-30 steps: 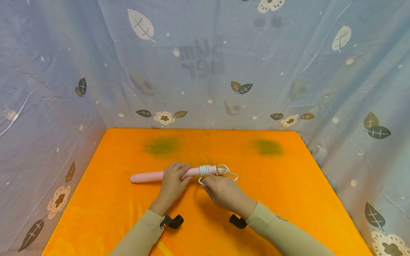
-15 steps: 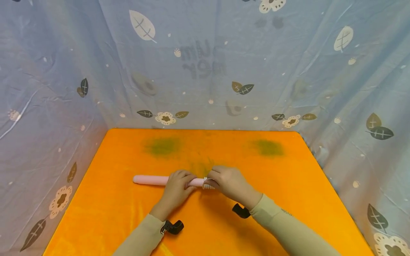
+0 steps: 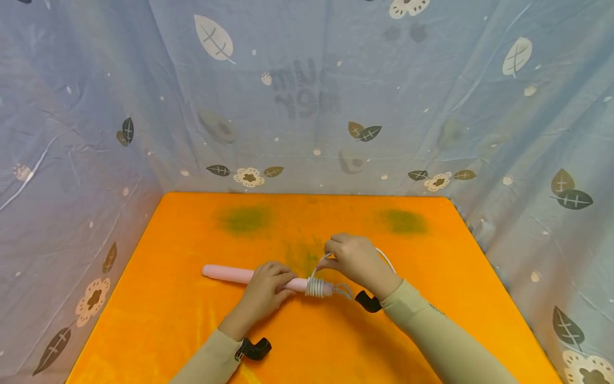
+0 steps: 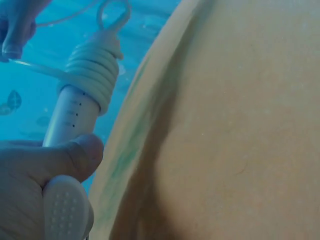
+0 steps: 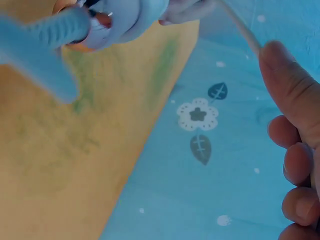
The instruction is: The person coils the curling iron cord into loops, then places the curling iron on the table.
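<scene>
A pink curling iron (image 3: 230, 274) lies across the middle of the table, its right end tilted slightly toward me. White cord (image 3: 315, 288) is wound in several turns round its handle, and a small loop of cord shows past the handle's end. My left hand (image 3: 268, 290) grips the iron left of the coil; in the left wrist view the thumb (image 4: 82, 155) lies across the handle beside a bumpy lever (image 4: 65, 207). Above and right of the coil, my right hand (image 3: 360, 261) pinches the cord, which runs straight from the coil to its fingertips.
The orange table (image 3: 192, 224) carries two green smudges. A bluish curtain (image 3: 307, 106) printed with leaves and flowers surrounds its back and sides. Black wrist-worn pieces (image 3: 256, 348) stick out from both sleeves. More cord (image 3: 386, 260) trails behind the right hand.
My right hand has gone from below the cord coil, over it, to up and right, drawing a length of cord off it. The iron's right end has swung toward me; the left hand keeps its grip.
</scene>
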`<state>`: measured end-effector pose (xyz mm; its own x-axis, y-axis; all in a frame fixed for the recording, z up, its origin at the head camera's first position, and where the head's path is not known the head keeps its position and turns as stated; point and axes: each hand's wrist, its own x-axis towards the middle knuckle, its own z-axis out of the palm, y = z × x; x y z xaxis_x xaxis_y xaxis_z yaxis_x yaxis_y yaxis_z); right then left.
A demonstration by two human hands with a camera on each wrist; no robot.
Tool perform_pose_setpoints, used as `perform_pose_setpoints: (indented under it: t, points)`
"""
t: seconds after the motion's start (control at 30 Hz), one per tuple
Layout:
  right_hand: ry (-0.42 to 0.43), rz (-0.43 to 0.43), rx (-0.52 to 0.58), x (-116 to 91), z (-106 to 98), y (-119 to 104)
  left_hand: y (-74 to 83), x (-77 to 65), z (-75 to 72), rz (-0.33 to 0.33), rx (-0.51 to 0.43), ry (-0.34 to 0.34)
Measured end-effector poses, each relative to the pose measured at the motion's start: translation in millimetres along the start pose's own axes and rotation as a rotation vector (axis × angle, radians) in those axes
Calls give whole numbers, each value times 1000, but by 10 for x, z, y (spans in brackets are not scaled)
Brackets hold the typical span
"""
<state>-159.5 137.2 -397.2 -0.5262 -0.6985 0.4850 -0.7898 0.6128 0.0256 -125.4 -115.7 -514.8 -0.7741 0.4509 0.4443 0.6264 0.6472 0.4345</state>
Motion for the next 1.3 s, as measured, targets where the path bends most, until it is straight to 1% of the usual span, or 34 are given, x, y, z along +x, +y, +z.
perform_pose_setpoints:
  t: [0.07,0.13,0.2,0.33,0.43,0.57,0.67,0.77,0.87,0.93,0.97,1.07,1.13,1.2,1.23,1.3]
  points:
    - [2,15,38,4,14,21,11,-6,-17,16,-17,0]
    - [-14,45,88,6,35,46,27,-13,-35,30,-31,-2]
    - [-50,96,151,5,57,77,46,-19,-50,44,-41,-1]
    - [-143,234,306,-27,106,154,89,-30,-77,73,-69,9]
    - [-187,310,396,-75,173,216,120,-27,-87,99,-101,29]
    - [-212,338,450,-134,299,278,151,-12,-96,131,-125,63]
    - [-233,353,487,-162,388,297,162,5,-111,140,-132,88]
    - [-257,374,518,-182,465,290,168,34,-144,121,-155,111]
    - [-269,398,541,-192,498,240,168,83,-186,87,-191,151]
    - [-247,390,566,-201,509,193,167,120,-212,59,-221,189]
    - [-228,372,590,-204,508,169,168,138,-225,47,-232,209]
    - [-192,348,637,-224,533,110,164,181,-251,23,-257,265]
    - [-206,349,662,-231,564,82,156,201,-258,9,-263,291]
    - [-268,408,595,-239,591,40,151,215,-259,-3,-264,306]
    - [-285,415,561,-237,605,19,148,222,-257,-5,-265,314]
    - [-281,390,499,-235,635,-21,144,235,-253,-12,-262,326]
